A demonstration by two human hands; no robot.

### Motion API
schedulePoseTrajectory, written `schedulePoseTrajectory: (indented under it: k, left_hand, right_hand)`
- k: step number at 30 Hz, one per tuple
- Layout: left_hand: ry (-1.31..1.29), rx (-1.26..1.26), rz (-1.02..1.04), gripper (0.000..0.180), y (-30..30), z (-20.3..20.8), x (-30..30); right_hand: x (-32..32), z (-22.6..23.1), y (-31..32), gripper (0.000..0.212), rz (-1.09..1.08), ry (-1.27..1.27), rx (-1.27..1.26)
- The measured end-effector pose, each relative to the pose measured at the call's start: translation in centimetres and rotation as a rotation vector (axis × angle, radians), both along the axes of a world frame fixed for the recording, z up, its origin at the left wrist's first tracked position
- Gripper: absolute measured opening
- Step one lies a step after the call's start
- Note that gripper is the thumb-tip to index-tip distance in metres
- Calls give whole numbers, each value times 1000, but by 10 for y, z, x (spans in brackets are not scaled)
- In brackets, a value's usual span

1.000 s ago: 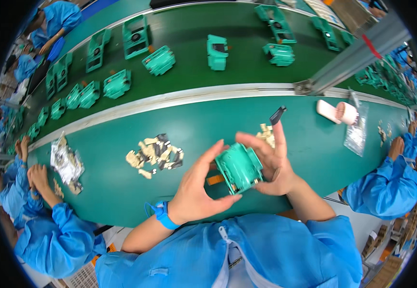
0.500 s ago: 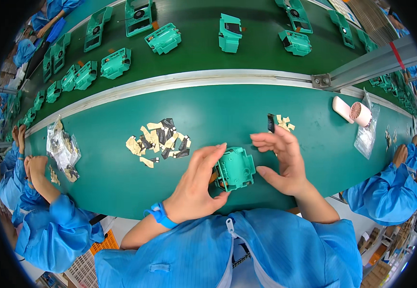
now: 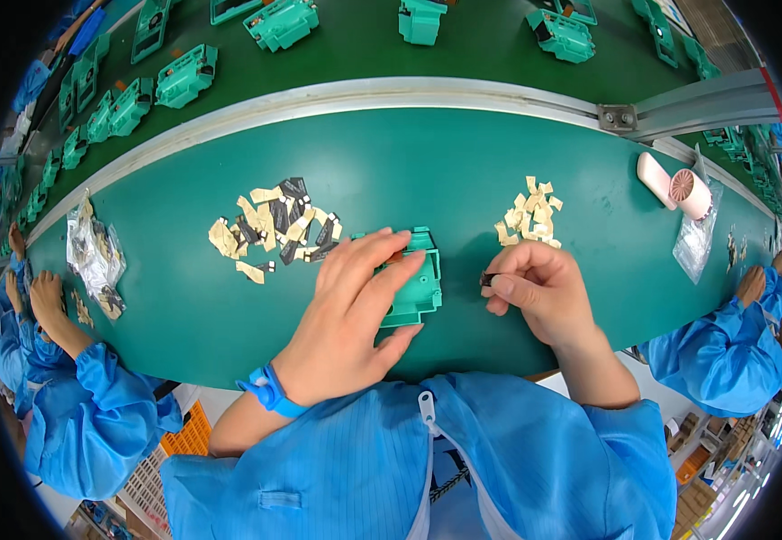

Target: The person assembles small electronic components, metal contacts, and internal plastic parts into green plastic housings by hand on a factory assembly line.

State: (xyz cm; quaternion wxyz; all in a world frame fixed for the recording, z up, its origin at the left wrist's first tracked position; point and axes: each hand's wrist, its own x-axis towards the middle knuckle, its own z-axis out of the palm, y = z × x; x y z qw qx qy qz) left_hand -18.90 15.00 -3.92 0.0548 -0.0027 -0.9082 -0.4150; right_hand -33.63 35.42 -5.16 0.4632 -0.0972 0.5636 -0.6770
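Right at the middle of the green surface (image 3: 391, 171), a green plastic housing (image 3: 422, 292) is being held under the left grip (image 3: 346, 315): its left part is being covered by the spread fingers, and its lower edge is being met by the thumb. Whether its full weight is being borne by the surface cannot be told. And over to the right grip (image 3: 539, 292), where a small black tab (image 3: 488, 280) is being pinched between thumb and fingers, well clear of the housing! On the left wrist a blue strap (image 3: 269, 391) is being worn.

Just beyond the right grip, a cluster of cream scraps (image 3: 532, 211) is being shown, while a mixed heap of cream and black pieces (image 3: 274, 220) is being spread out beyond the left. Farther right, a pink handheld fan (image 3: 688, 193) is being seen beside a clear plastic bag (image 3: 697, 243); at far left, another bag (image 3: 94, 256) is being seen, crumpled. Past the metal rail (image 3: 391, 92), more green housings (image 3: 283, 22) are being carried on a dark green belt (image 3: 346, 58). At both sides, blue sleeves (image 3: 715, 346) are being worn by co-workers.
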Motion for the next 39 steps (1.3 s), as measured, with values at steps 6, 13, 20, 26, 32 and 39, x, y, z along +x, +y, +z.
schedulePoseTrajectory:
  k: [6,13,20,26,32,39]
  left_hand:
    - [-9,39,-2,72,0,1,-3]
    - [12,66,12,66,-3,-3,-3]
    - [58,82,2,69,-4,-7,-3]
    - [53,73,13,69,-4,-7,-4]
    - [60,74,16,69,-4,-7,-3]
    - [55,73,9,69,-4,-7,-3]
  right_hand:
    - [-10,0,-16,11,265,-227,44]
    - [-9,10,-28,17,307,-190,185]
    - [4,13,-28,21,297,-87,179]
    - [4,15,-34,20,318,-102,213]
    - [4,12,-37,20,326,-92,239]
    - [5,11,-39,19,325,-93,253]
